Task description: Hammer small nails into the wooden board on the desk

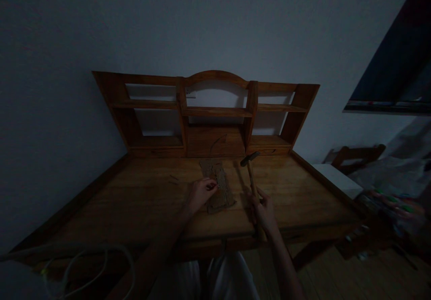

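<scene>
A worn, rough-edged brown piece (220, 194), perhaps cardboard, lies flat on the wooden desk (141, 196). Over its left part is my left hand (202, 192), thumb and fingertips pinched together on something too small to make out. To the right, my right hand (264, 208) is wrapped round the wooden handle of a hammer (252, 181). The hammer is held upright, its dark metal head at the top, to the right of the brown piece and apart from it. The scene is dim.
A wooden shelf unit (215, 111) stands along the desk's back edge against the wall. Pale cables (97, 248) loop at the lower left. Right of the desk are a white surface (336, 176), a wooden chair (360, 156) and a heap of plastic-wrapped things (390, 196).
</scene>
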